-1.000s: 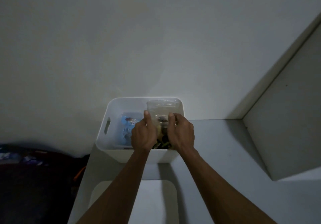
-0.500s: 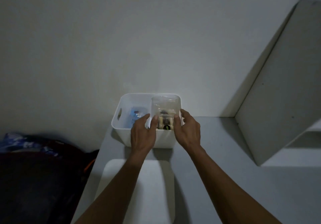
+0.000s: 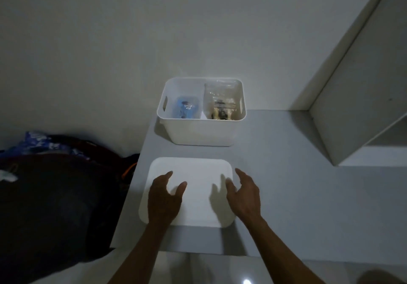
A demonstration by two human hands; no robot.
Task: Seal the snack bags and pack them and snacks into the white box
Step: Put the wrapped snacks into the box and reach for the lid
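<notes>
The box (image 3: 201, 129) stands at the back of the table (image 3: 286, 184), against the wall. Inside it, a clear bag (image 3: 221, 102) stands upright on the right and a blue snack (image 3: 186, 107) lies on the left. The lid (image 3: 198, 173) lies flat near the table's front edge. Left hand (image 3: 164, 197) and right hand (image 3: 243, 195) hover over the lid, fingers spread, grasping nothing.

Risks:
- The upright bag reaches the rim; a lid pressed down may crush it.
- The lid lies near the table edge; an uneven grasp may tip it off.

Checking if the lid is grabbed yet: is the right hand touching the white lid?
Cannot tell: the head view shows the right hand spread at the white lid's right edge, contact unclear.
</notes>
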